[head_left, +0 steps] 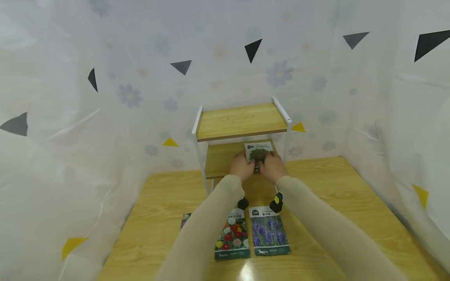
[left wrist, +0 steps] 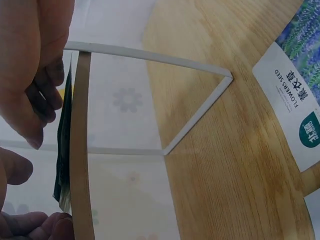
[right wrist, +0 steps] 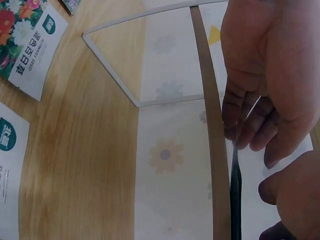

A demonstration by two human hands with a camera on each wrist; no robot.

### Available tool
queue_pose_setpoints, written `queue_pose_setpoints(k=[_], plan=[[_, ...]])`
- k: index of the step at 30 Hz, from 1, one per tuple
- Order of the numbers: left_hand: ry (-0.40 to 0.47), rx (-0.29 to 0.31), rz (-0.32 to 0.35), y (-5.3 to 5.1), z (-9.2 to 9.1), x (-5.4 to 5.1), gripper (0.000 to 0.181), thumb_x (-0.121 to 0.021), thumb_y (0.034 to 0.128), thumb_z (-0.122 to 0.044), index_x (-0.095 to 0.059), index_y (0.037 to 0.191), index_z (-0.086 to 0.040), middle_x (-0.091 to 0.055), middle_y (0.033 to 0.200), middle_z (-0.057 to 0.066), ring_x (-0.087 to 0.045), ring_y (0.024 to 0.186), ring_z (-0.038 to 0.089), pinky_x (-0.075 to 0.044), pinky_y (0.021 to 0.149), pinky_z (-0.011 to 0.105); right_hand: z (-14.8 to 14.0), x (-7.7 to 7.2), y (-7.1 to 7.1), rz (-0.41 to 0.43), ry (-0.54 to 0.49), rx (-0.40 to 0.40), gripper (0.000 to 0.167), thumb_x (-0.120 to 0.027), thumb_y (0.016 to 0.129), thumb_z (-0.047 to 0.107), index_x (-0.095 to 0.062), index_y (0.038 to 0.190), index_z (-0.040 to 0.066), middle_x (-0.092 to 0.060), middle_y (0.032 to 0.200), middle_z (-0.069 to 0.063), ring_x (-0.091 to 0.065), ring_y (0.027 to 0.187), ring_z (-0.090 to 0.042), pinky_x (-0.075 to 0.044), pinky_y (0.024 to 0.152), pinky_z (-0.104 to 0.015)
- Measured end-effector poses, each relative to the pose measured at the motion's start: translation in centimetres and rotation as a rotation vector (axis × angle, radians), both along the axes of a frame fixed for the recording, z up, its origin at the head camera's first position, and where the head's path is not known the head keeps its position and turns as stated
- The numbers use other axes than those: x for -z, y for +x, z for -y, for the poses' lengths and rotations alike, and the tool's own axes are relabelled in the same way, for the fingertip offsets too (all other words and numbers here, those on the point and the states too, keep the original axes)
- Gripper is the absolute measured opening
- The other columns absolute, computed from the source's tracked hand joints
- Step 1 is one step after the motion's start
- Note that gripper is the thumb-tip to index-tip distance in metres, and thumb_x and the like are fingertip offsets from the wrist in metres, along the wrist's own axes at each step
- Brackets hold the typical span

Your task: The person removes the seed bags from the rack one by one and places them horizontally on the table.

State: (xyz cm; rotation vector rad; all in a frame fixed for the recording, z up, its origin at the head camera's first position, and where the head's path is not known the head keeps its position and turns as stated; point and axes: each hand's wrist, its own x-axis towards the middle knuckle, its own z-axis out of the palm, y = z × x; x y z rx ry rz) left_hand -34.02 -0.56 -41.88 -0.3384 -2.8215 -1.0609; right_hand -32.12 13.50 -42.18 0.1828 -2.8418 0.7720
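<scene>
A seed packet [head_left: 258, 151] with a dark green, spiky-leaved picture lies on the middle board of a small two-tier shelf [head_left: 221, 160]. My left hand [head_left: 242, 167] holds its near left edge. At the near right edge my right hand [head_left: 273, 167] grips it, thumb on top. Both thumbs point toward each other over the packet. From the left wrist view the packet [left wrist: 64, 150] appears edge-on, close against the board [left wrist: 81, 150]. The right wrist view also shows its dark edge [right wrist: 235, 200] beside the board, with fingers around its upper part. The hands cover its lower sides.
On the wooden table [head_left: 316, 203] before the shelf lie a zinnia packet [head_left: 233, 238] and a lavender packet [head_left: 268, 232]. A third packet [head_left: 185, 218] is mostly behind my left sleeve. The shelf's upper board [head_left: 242, 121] and white legs stand around my hands; a patterned curtain hangs behind.
</scene>
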Motion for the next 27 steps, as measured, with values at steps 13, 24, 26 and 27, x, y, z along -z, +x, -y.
queue_pose_setpoints(k=[13, 24, 26, 27], plan=[[-0.126, -0.06, 0.081, 0.2, -0.1, 0.3, 0.051, -0.047, 0.0995, -0.033, -0.054, 0.128, 0.008, -0.054, 0.13, 0.023, -0.049, 0.121, 0.036, -0.042, 0.101, 0.044, 0.9, -0.1, 0.2, 0.095, 0.035, -0.006, 0.061, -0.036, 0.103, 0.019, -0.019, 0.135, -0.029, -0.018, 0.142, -0.046, -0.014, 0.136, -0.055, -0.012, 0.113, -0.058], [-0.305, -0.042, 0.068, -0.5, -0.9, 0.5, 0.048, -0.047, 0.0985, -0.038, -0.068, 0.11, 0.003, -0.063, 0.118, 0.017, -0.058, 0.109, 0.031, -0.048, 0.092, 0.04, 0.7, -0.4, 0.3, 0.072, 0.032, 0.076, 0.059, -0.039, 0.1, 0.022, -0.029, 0.133, -0.025, -0.034, 0.133, -0.041, -0.029, 0.126, -0.055, -0.021, 0.106, -0.061], [-0.296, -0.044, 0.084, -0.4, -0.9, 0.7, 0.049, -0.048, 0.0984, -0.038, -0.064, 0.117, 0.004, -0.059, 0.123, 0.018, -0.056, 0.112, 0.032, -0.047, 0.094, 0.04, 0.7, -0.4, 0.4, 0.086, 0.015, 0.084, 0.059, -0.039, 0.099, 0.023, -0.03, 0.134, -0.023, -0.035, 0.132, -0.041, -0.029, 0.125, -0.054, -0.019, 0.106, -0.061], [-0.284, -0.046, 0.092, -0.4, -0.9, 0.8, 0.05, -0.048, 0.0982, -0.038, -0.062, 0.121, 0.005, -0.057, 0.125, 0.019, -0.055, 0.114, 0.032, -0.047, 0.095, 0.041, 0.8, -0.5, 0.4, 0.095, 0.0, 0.09, 0.059, -0.039, 0.098, 0.023, -0.029, 0.134, -0.023, -0.034, 0.133, -0.04, -0.028, 0.126, -0.054, -0.019, 0.107, -0.061]])
